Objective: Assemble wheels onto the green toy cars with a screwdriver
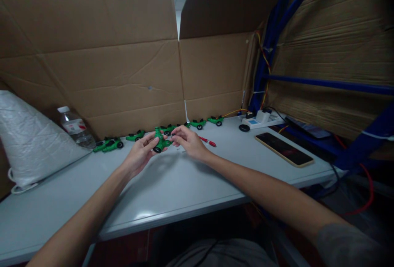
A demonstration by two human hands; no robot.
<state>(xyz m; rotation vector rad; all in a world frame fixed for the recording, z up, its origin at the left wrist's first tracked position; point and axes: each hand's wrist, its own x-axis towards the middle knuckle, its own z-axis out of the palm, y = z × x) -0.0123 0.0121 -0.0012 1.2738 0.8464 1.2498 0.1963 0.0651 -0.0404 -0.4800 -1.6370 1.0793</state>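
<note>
Both my hands meet above the grey table [172, 189]. My left hand [140, 154] is closed on a green toy car [160, 143] with black wheels, holding it upright. My right hand [188, 140] pinches the same car from the right, fingertips at its body. Behind the hands, a row of several finished green toy cars [108, 144] runs along the foot of the cardboard wall, out to one at the right end [215, 120]. A red pen [208, 141] lies just right of my right hand.
A water bottle [74, 128] and a white woven sack [27, 139] stand at the left. A phone [283, 148] lies at the right, with a power strip [261, 119], cables and blue rack bars [326, 83] beyond. Cardboard sheets [123, 74] wall the back.
</note>
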